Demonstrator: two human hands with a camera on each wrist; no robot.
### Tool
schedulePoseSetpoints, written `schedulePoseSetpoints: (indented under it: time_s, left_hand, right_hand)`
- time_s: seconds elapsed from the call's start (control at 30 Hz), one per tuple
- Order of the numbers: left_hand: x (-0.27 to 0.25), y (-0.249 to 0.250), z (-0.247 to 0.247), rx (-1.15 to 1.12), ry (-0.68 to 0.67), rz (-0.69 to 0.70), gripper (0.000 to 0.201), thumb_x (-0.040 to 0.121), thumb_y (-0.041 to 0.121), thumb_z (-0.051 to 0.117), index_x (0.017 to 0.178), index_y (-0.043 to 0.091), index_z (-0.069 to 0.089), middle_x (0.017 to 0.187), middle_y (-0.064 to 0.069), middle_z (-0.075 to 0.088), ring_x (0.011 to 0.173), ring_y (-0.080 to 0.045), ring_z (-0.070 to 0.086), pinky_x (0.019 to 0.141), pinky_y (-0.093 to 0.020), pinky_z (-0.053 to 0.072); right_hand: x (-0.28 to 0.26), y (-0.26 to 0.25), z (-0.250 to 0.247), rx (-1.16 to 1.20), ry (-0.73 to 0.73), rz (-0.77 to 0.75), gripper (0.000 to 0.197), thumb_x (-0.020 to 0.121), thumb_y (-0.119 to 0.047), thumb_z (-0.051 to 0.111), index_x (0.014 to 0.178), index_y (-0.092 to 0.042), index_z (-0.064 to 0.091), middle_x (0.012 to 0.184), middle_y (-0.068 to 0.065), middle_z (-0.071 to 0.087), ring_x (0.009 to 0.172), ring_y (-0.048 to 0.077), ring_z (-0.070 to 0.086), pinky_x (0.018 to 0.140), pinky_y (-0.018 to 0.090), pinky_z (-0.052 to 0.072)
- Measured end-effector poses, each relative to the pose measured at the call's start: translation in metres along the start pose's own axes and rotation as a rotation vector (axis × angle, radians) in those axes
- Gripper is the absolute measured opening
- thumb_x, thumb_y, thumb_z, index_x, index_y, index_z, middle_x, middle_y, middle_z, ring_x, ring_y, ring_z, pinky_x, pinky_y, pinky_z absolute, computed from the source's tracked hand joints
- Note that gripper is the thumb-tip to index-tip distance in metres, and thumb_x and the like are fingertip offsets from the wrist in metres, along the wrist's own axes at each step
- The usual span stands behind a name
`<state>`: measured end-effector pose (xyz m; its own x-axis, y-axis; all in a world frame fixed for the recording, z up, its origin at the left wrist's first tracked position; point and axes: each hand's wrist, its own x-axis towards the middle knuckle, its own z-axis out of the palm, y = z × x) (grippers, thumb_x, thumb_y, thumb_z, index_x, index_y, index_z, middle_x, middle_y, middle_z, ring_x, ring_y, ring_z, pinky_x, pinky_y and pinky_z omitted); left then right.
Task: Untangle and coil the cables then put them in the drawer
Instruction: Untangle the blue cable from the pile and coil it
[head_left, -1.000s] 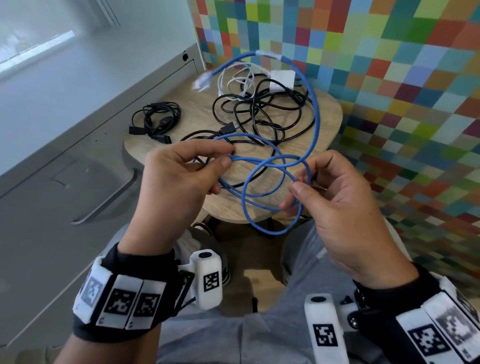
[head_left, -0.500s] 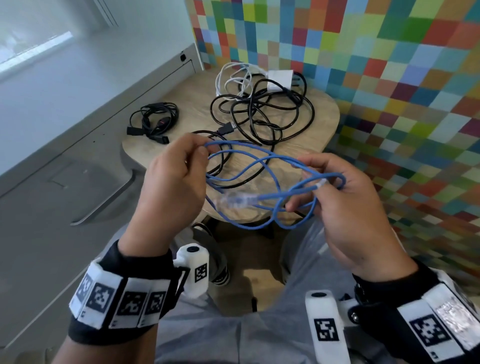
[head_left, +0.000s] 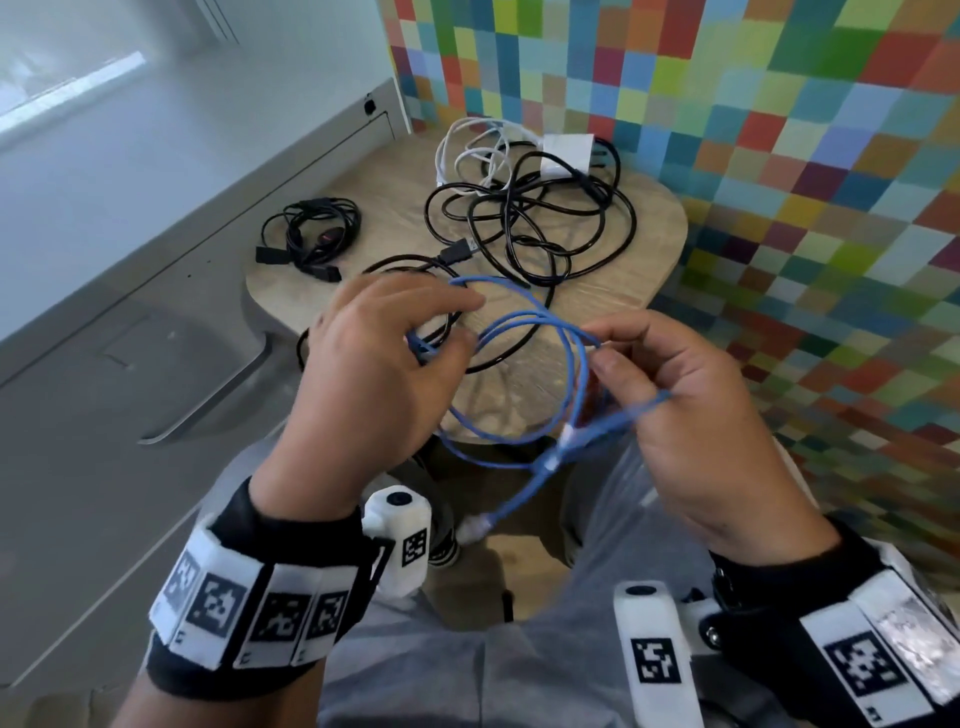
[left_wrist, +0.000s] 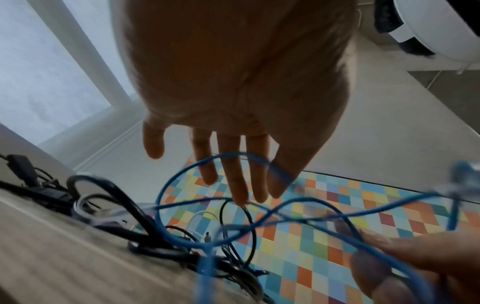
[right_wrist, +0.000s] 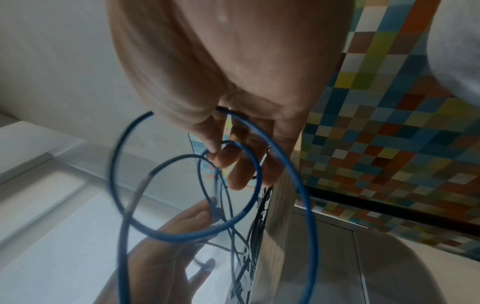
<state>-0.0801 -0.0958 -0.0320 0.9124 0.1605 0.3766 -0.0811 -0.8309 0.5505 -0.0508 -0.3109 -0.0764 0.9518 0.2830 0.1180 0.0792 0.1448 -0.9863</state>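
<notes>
1. Blue cable (head_left: 574, 364) — thin round patch lead, held in the air between both hands, above the person's lap and the near edge of the table. It lies in several loose loops; one plug end (head_left: 475, 525) dangles free below them, blurred.
2. Left hand (head_left: 379, 364) — fingers spread and fairly straight, with loops draped over them; the left wrist view shows the fingers extended rather than curled, so it supports more than clamps.
3. Right hand (head_left: 685, 410) — thumb and fingertips pinched together on the strands where the loops cross.
4. Handling, as judged — light, limp yet springy; loops likely to spring apart unless pinched at the crossing. Jacket looks smooth, so a firm pinch is advised. Best hold: the bundle at one point, plug ends tucked in last; the clear plugs seem the only fragile part.
5. Black cables (head_left: 530, 228) — tangled heap on the table, with a white cable and charger (head_left: 563, 156) at the far side, all touching.
6. Small black bundle (head_left: 311, 236) — coiled, set apart to the left of the heap.
7. Table (head_left: 660, 234) — pale wood, rounded edge.
8. Grey drawer front (head_left: 130, 415) — left of the table, appears closed.
9. Room — multicoloured checked wall (head_left: 779, 156) behind and right; window light upper left.
</notes>
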Motion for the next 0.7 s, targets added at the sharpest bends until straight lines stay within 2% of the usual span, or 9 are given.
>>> schedulePoseSetpoints:
  time_s: [0.1, 0.17, 0.27, 0.37, 0.43, 0.5, 0.53, 0.6, 0.7]
  left_hand:
    - [-0.002, 0.007, 0.008, -0.039, -0.006, -0.018, 0.024, 0.087, 0.034, 0.065, 0.107, 0.043, 0.074, 0.091, 0.028, 0.071, 0.104, -0.006, 0.061, 0.103, -0.050, 0.046]
    - [-0.003, 0.008, 0.010, -0.065, 0.015, -0.012, 0.019, 0.086, 0.035, 0.066, 0.102, 0.042, 0.073, 0.087, 0.026, 0.070, 0.097, -0.005, 0.064, 0.101, -0.051, 0.047]
    - [-0.003, 0.008, 0.008, -0.034, -0.002, 0.048, 0.016, 0.090, 0.035, 0.066, 0.102, 0.042, 0.074, 0.089, 0.030, 0.068, 0.094, -0.002, 0.064, 0.103, -0.053, 0.046]
    - [-0.002, 0.007, 0.009, 0.018, -0.086, 0.069, 0.024, 0.095, 0.035, 0.057, 0.110, 0.041, 0.075, 0.087, 0.039, 0.059, 0.096, 0.006, 0.053, 0.106, -0.057, 0.042]
    - [-0.002, 0.005, 0.009, 0.003, -0.134, 0.069, 0.027, 0.096, 0.035, 0.054, 0.112, 0.041, 0.074, 0.079, 0.036, 0.063, 0.095, 0.005, 0.057, 0.106, -0.056, 0.043]
    - [-0.002, 0.005, 0.005, -0.108, -0.146, 0.048, 0.023, 0.096, 0.033, 0.055, 0.106, 0.044, 0.074, 0.084, 0.025, 0.072, 0.091, -0.002, 0.068, 0.098, -0.046, 0.051]
    - [-0.002, 0.004, 0.004, -0.159, -0.134, 0.035, 0.021, 0.096, 0.031, 0.057, 0.100, 0.045, 0.072, 0.089, 0.021, 0.073, 0.086, -0.006, 0.070, 0.090, -0.039, 0.055]
    - [-0.001, 0.002, 0.001, -0.189, -0.074, 0.020, 0.020, 0.097, 0.027, 0.057, 0.094, 0.044, 0.068, 0.085, 0.015, 0.073, 0.080, -0.009, 0.070, 0.079, -0.030, 0.056]
    - [0.003, -0.007, -0.002, -0.256, 0.075, -0.067, 0.019, 0.098, 0.025, 0.051, 0.092, 0.039, 0.063, 0.076, 0.009, 0.064, 0.062, -0.011, 0.064, 0.063, -0.032, 0.052]
  right_hand:
    - [-0.002, -0.001, 0.002, -0.032, -0.031, -0.027, 0.040, 0.105, 0.002, 0.052, 0.098, -0.030, 0.074, 0.082, 0.009, 0.070, 0.072, 0.027, 0.072, 0.070, 0.038, 0.062]
    - [-0.002, -0.002, 0.002, -0.041, -0.040, -0.025, 0.046, 0.105, 0.002, 0.052, 0.095, -0.037, 0.075, 0.089, 0.010, 0.073, 0.076, 0.025, 0.073, 0.074, 0.045, 0.064]
    - [-0.003, -0.002, 0.002, -0.056, -0.046, -0.027, 0.044, 0.105, 0.001, 0.052, 0.097, -0.034, 0.076, 0.093, 0.011, 0.073, 0.079, 0.024, 0.072, 0.076, 0.049, 0.064]
    - [-0.004, -0.003, 0.002, -0.050, -0.046, -0.028, 0.039, 0.105, 0.001, 0.053, 0.098, -0.029, 0.076, 0.093, 0.009, 0.074, 0.079, 0.019, 0.073, 0.074, 0.040, 0.064]
    - [-0.004, -0.005, 0.001, -0.034, -0.047, -0.024, 0.034, 0.104, 0.002, 0.053, 0.101, -0.024, 0.074, 0.093, 0.010, 0.074, 0.079, 0.022, 0.074, 0.071, 0.031, 0.062]
    - [-0.004, -0.005, 0.001, -0.041, -0.039, -0.022, 0.030, 0.104, 0.001, 0.053, 0.102, -0.021, 0.073, 0.092, 0.011, 0.074, 0.082, 0.027, 0.073, 0.071, 0.027, 0.060]
    - [-0.004, -0.004, 0.001, -0.052, -0.031, -0.024, 0.029, 0.104, 0.001, 0.054, 0.102, -0.022, 0.073, 0.092, 0.011, 0.074, 0.083, 0.028, 0.073, 0.071, 0.027, 0.059]
    - [-0.004, -0.002, 0.003, -0.066, -0.022, -0.036, 0.031, 0.104, -0.001, 0.056, 0.100, -0.027, 0.073, 0.093, 0.009, 0.074, 0.083, 0.025, 0.073, 0.073, 0.032, 0.061]
    - [-0.004, 0.000, 0.004, -0.079, 0.005, -0.043, 0.034, 0.105, -0.001, 0.053, 0.098, -0.029, 0.071, 0.089, 0.004, 0.073, 0.080, 0.017, 0.071, 0.075, 0.036, 0.062]
